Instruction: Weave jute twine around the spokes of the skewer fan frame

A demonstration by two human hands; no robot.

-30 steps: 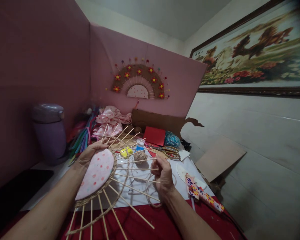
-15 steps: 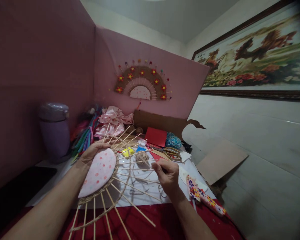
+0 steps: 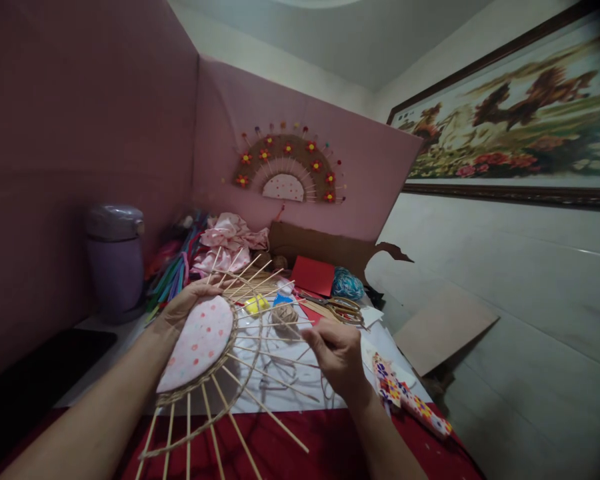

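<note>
My left hand [image 3: 193, 301] grips the upper edge of a half-round craft piece, its fingers partly hidden behind. The piece has a white, red-dotted fabric half-disc [image 3: 200, 347] with a braided twine rim. Thin wooden sticks [image 3: 275, 417] fan out from that rim, and a twine arc [image 3: 254, 363] crosses them partway along. Closed in a pinch, my right hand [image 3: 336, 347] is at the stick tips on the right; a thin strand of twine seems to run into its fingers. Behind the sticks sits a ball of twine [image 3: 284, 319], with loose loops on the white sheet.
Scissors [image 3: 345, 308], red card [image 3: 313, 275] and blue yarn [image 3: 347, 283] lie at the back right. A flower-patterned glue gun [image 3: 410, 400] is at the right edge. Pink fabric [image 3: 227, 233], pipe cleaners [image 3: 173, 280] and a purple lidded container [image 3: 115, 263] are left. A finished half-round piece [image 3: 287, 167] hangs behind.
My right hand has shifted very slightly to the right, still pinched. The view has tilted a little; my left hand keeps the same hold on the craft piece.
</note>
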